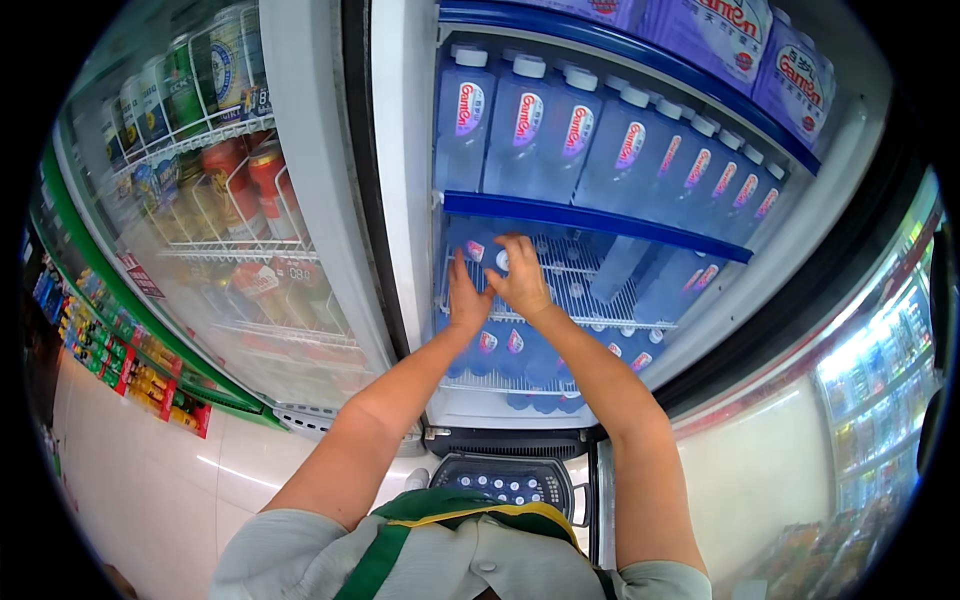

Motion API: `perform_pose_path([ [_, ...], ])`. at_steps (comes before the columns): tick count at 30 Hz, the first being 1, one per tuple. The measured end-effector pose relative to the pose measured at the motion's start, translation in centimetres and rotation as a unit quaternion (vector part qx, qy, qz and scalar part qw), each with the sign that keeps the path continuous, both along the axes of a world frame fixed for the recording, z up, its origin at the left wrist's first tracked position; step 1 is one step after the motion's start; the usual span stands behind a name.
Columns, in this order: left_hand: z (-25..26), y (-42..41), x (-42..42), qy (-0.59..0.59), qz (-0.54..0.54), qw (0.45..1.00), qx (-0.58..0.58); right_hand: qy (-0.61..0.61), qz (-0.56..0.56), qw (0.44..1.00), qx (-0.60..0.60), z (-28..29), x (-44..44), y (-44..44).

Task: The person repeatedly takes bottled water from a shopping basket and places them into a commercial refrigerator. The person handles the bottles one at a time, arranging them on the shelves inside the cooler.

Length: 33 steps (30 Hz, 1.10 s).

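Both my hands reach into an upright glass-door drinks fridge, at a middle wire shelf [559,304]. My right hand [525,281] curves its thumb and fingers around the white cap [502,260] of a water bottle. My left hand [466,300] is beside that bottle, its fingers extended and its thumb apart; whether it grips is unclear. Just beyond them, a bottle label [475,250] shows at the shelf's left side. Farther right on this shelf, a clear bottle [622,268] stands near several others [675,289].
Water bottles fill the shelf above [540,135], behind a blue shelf strip [592,225]. More bottles [514,360] stand below. Purple shrink-wrapped packs [705,37] are on top. A dark basket [559,472] of capped bottles sits at my front. Left, another fridge holds cans [221,180].
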<state>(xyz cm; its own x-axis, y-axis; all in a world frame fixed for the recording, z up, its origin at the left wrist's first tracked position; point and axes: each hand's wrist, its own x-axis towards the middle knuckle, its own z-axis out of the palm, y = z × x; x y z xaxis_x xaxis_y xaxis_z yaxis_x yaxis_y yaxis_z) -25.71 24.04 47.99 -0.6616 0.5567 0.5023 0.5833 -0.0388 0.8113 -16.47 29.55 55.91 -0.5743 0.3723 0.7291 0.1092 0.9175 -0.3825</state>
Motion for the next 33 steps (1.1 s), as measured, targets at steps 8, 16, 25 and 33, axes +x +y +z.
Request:
perform_pose_path([
  [8,3.8,-1.9,2.0,0.146,-0.031,0.989,0.019,-0.037,0.015,0.999,0.036,3.1,6.1,-3.2],
  [16,7.6,-3.4,6.6,0.11,-0.107,0.986,0.067,-0.049,-0.003,0.997,0.057,9.5,11.4,-6.1],
  [25,8.8,-5.5,13.8,0.072,-0.19,0.976,0.073,-0.196,-0.026,0.98,0.004,12.9,18.2,-9.5],
  [33,3.3,-7.9,19.4,0.035,-0.263,0.957,-0.116,-0.262,-0.113,0.95,-0.125,6.6,23.0,-9.9],
])
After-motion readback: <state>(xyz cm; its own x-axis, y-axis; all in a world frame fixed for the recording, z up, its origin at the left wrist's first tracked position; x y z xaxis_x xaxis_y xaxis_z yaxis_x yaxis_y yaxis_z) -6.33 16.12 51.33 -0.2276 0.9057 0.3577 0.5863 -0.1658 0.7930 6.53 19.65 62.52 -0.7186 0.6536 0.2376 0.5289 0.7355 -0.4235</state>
